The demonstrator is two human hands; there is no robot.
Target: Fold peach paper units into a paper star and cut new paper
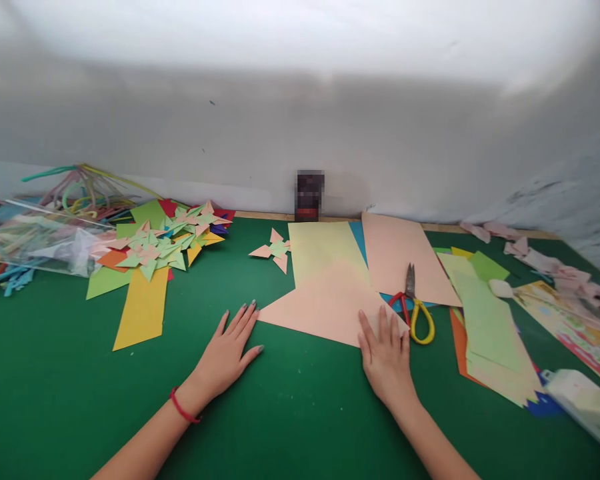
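A sheet of pale pink paper lies on the green table, partly over a pale yellow sheet. My left hand rests flat on the table with its fingers spread, fingertips by the pink sheet's left corner. On the sheet's right part lies my right hand, palm down and fingers apart. Just beyond its fingers are scissors with one red and one yellow handle, blades pointing away. A folded paper star in pink and green sits left of the yellow sheet.
Folded paper pieces pile up at the left, near a clear plastic bag and a yellow paper strip. Another pink sheet lies behind the scissors. Green paper strips and a white object are at right. A wall closes the back.
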